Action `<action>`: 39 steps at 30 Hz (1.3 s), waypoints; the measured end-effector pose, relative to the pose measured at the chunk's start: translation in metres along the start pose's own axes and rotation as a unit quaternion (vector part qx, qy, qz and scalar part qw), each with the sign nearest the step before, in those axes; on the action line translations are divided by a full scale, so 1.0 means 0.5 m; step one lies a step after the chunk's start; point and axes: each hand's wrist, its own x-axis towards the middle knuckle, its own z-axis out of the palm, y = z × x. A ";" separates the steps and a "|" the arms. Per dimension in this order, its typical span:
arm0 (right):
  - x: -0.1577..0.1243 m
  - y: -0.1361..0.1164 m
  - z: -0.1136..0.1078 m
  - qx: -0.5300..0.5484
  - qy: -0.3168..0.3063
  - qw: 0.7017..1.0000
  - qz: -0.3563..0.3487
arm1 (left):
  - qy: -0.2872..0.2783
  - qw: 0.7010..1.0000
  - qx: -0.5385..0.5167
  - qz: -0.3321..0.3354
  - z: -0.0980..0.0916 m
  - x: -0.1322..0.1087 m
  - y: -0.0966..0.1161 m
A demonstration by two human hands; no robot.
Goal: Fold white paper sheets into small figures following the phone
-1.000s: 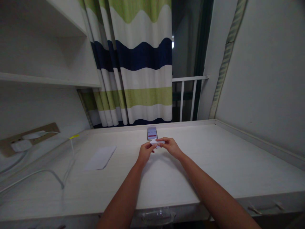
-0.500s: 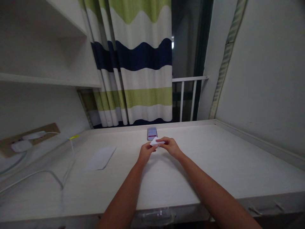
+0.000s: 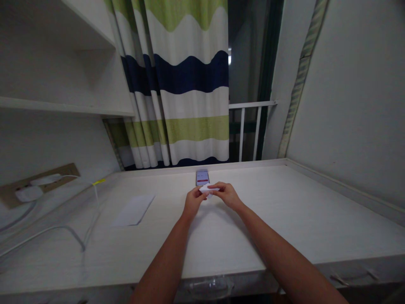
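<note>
Both my hands meet over the middle of a white desk [image 3: 284, 219]. My left hand [image 3: 192, 202] and my right hand [image 3: 227, 195] pinch a small folded piece of white paper [image 3: 208, 188] between their fingertips, just above the desk top. Right behind the paper lies a phone [image 3: 202, 177] with its screen lit, flat on the desk. A white sheet of paper [image 3: 134, 209] rests on the desk to the left of my left hand.
A white cable [image 3: 84, 242] runs over the left of the desk from a wall socket strip [image 3: 34, 188]. A shelf [image 3: 63, 107] hangs at the left. A striped curtain [image 3: 186, 84] and a white railing [image 3: 249, 126] stand behind the desk.
The hands and the folded paper have shifted only slightly; the paper's tip sat a little higher half a second ago.
</note>
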 end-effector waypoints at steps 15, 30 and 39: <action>0.004 0.017 -0.003 0.017 -0.014 0.999 0.028 | 0.027 0.999 -0.011 0.035 0.003 -0.006 0.012; 0.003 0.006 -0.015 -0.050 0.008 0.998 -0.047 | 0.007 1.000 0.005 0.018 -0.004 -0.002 0.007; 0.005 0.010 -0.015 -0.039 0.015 0.998 -0.057 | 0.017 0.990 0.098 0.104 -0.007 -0.004 0.014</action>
